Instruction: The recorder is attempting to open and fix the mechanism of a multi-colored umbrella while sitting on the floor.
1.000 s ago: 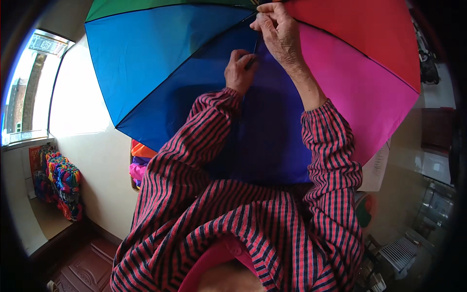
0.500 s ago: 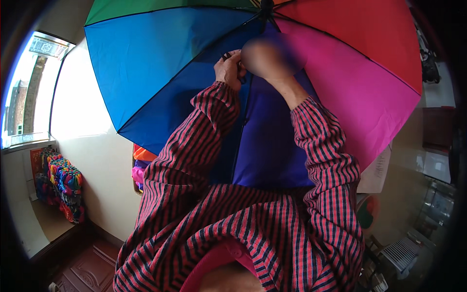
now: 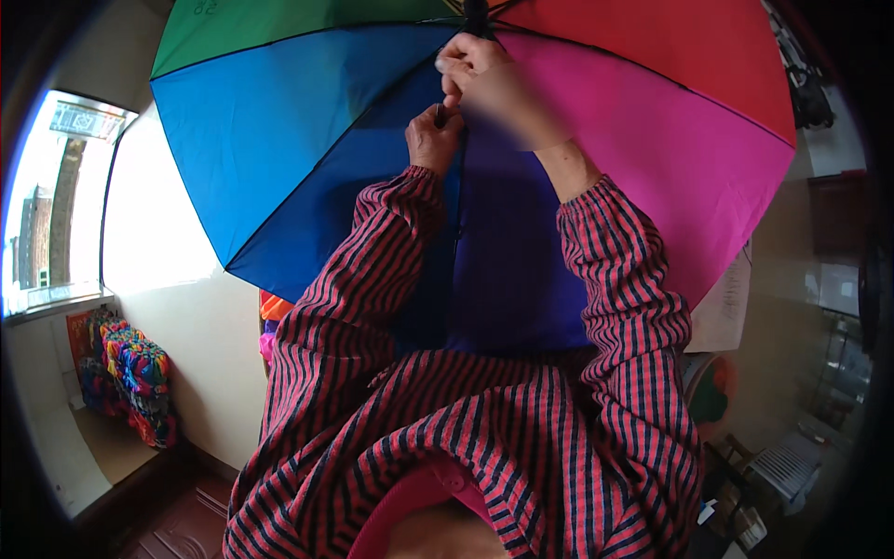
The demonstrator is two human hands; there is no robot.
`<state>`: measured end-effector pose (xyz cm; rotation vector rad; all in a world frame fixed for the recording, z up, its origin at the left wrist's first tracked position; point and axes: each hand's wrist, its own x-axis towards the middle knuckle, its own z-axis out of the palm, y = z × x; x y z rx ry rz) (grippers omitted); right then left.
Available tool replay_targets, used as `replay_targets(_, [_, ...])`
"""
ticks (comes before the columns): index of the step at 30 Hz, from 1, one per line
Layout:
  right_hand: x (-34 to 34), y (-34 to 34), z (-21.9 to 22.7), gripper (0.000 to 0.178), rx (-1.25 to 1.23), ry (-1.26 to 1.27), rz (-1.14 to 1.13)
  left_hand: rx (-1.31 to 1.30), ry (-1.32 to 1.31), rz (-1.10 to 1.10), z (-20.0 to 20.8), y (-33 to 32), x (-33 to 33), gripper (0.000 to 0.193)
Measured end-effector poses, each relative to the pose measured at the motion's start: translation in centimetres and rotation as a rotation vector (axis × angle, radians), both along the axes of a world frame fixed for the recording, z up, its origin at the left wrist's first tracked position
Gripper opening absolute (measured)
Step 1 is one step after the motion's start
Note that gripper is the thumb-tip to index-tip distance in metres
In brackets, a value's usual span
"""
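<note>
An opened rainbow umbrella spreads before me, its inner side with black ribs facing me. Below its dark central hub, my left hand is closed, and a small black part shows between thumb and fingers. Just above it and to the right, my right hand has its fingers bent together close under the hub. Blur covers the back of that hand and the wrist. Whatever the right fingertips may pinch is too small or hidden to name.
On the left, bundles of multicoloured folded cloth stand by the wall below a bright window. Orange and pink fabric peeks out behind my left sleeve. A chair-like slatted thing stands at the lower right.
My right hand has moved up and left, nearer the hub and above my left hand. My left hand has turned slightly and stays closed. The umbrella sits a little further left in view.
</note>
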<state>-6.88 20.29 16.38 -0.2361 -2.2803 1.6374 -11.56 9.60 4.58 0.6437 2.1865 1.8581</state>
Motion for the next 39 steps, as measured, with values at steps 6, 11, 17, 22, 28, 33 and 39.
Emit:
replay_targets(6, [-0.2, -3.5, 1.2, 0.013, 0.555, -0.010, -0.227, -0.144, 0.452, 0.014, -5.9, 1.3, -3.1, 0.019])
replay_targets(11, [0.9, -9.8, 0.7, 0.009, 0.537, 0.707, -0.405, -0.313, -0.776, 0.273, -4.0, 3.4, -5.0, 0.017])
replay_targets(17, [-0.3, -12.5, -3.8, 0.012, 0.715, 0.527, -0.139, -0.143, 0.040, 0.206, -1.3, 0.0, 4.5, 0.027])
replay_targets(22, [-1.4, -14.7, -4.0, 0.011, 0.780, 0.372, -0.080, -0.117, 0.171, 0.152, -1.9, -1.1, 3.9, 0.036])
replay_targets(28, [-1.2, -14.8, -4.2, 0.011, 0.799, 0.317, -0.067, -0.208, 0.124, 0.052, -2.2, -0.3, 1.2, 0.030])
replay_targets(33, [-0.9, -14.8, -3.7, 0.011, 0.785, 0.301, -0.044, -0.023, -0.193, -0.037, -2.3, -0.1, 0.6, 0.020])
replay_targets(39, [-0.1, -15.1, -4.1, 0.009, 0.733, 0.307, -0.001, 0.129, -0.279, -0.069, -1.3, -0.3, 1.2, 0.016])
